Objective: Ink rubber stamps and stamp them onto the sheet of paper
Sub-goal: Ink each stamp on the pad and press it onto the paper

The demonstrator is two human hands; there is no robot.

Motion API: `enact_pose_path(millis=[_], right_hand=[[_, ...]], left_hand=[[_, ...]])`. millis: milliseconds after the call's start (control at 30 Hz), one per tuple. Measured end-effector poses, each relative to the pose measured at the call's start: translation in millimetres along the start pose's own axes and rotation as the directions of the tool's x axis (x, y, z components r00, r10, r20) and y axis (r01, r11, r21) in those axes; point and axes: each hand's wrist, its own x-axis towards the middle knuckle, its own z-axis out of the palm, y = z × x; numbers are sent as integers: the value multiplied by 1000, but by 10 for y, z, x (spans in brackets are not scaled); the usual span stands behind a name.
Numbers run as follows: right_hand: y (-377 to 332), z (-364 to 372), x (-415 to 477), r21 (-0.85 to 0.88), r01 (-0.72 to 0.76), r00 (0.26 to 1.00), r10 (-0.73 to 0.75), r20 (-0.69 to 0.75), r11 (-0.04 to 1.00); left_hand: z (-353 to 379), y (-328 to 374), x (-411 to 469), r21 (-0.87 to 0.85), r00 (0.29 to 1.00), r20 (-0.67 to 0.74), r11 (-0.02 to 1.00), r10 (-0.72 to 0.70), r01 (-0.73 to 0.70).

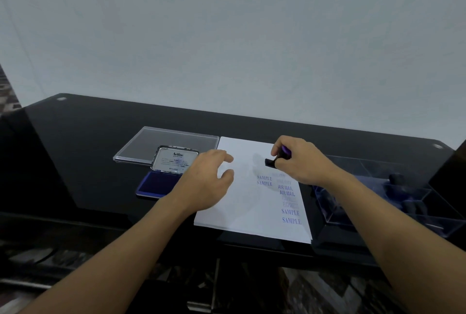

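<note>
A big black shiny counter (pixel 88 137) holds everything. In the middle lies the white sheet of paper (pixel 242 207). Blue words are stamped on it. Near the middle it says "SAMPLE" two times. Toward 3 o'clock from those it says "AIR MAIL" two times. Down at 5 o'clock it says "SAMPLE" two more times. Some pale stamps among them are too faint to read.

At 3 o'clock from the sheet sits a clear box (pixel 428 202) with small rooms inside. Dark stamps (pixel 413 206) lie in some of the rooms. At 10 o'clock from the sheet a flat clear lid (pixel 161 142) lies on the counter, just beside the paper's edge.

At 9 o'clock from the sheet is the ink pad (pixel 158 183). It is open and the pad is dark blue. Its raised cover (pixel 176 160) says "Artline" on top, with tiny print below that is too small to read.

The left grip (pixel 204 182) is spread and loose and holds nothing. It hangs over the sheet's 9 o'clock edge, next to the ink pad.

The right grip (pixel 300 162) pinches the stamp (pixel 271 162) with fingers and thumb. The stamp has a black bottom and a purple top. It is over the sheet at 1 o'clock, tilted, with its shadow on the paper beside it.
</note>
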Motion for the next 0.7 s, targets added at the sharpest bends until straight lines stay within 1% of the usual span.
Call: enact_pose_path(millis=[100, 233, 267, 333, 433, 567, 700], right_hand=[[-3, -29, -25, 5, -5, 1000, 5, -6, 1000], [17, -103, -49, 58, -26, 1000, 27, -16, 998], [25, -133, -60, 51, -26, 1000, 27, -12, 998], [54, -207, -85, -20, -16, 1000, 15, -23, 1000], [133, -353, -157, -75, -12, 998, 7, -62, 997], [347, -594, -274, -35, -35, 991, 30, -127, 999], [604, -816, -393, -3, -96, 973, 93, -211, 995]], left_hand=[[-25, 27, -1, 12, 1000, 8, 1000, -16, 15], [-64, 122, -4, 1, 999, 17, 1000, -31, 31], [-74, 162, -1, 0, 999, 18, 999, -34, 34], [-85, 246, 16, 7, 999, 15, 999, -37, 37], [-56, 379, 68, 2, 999, 22, 999, -36, 36], [88, 560, 178, -46, 998, 55, 998, -30, 33], [325, 776, 317, -93, 996, 90, 996, 2, 7]])
